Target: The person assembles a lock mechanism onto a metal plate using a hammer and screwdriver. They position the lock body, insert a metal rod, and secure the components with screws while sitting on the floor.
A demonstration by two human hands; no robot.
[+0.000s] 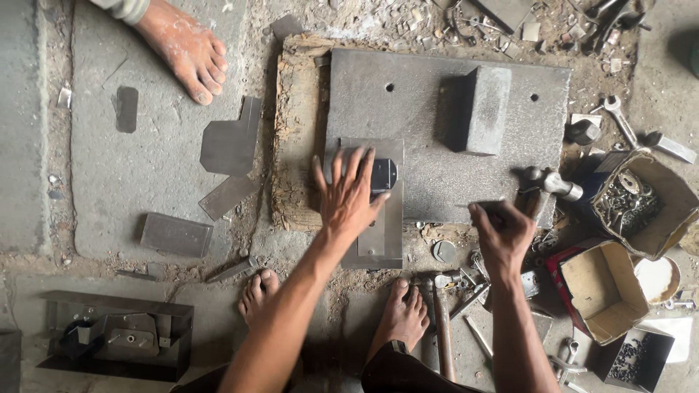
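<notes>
My left hand [349, 196] lies flat, fingers spread, on a long thin sheet-metal strip [378, 236] that rests on a thick grey steel plate [408, 109]. A small dark metal part [384, 175] sits on the strip just right of my fingers. My right hand [502, 233] is closed around a small thin tool at the plate's front right edge; I cannot tell what kind. A ball-peen hammer [550, 182] lies just beyond that hand.
A steel block [484, 109] stands on the plate, which rests on a worn wooden slab [295, 145]. Sheet-metal offcuts [229, 145] lie on the left. Cardboard boxes of hardware [641, 200] and wrenches [619, 116] crowd the right. Another person's foot [186, 47] is top left; my feet [400, 313] are below.
</notes>
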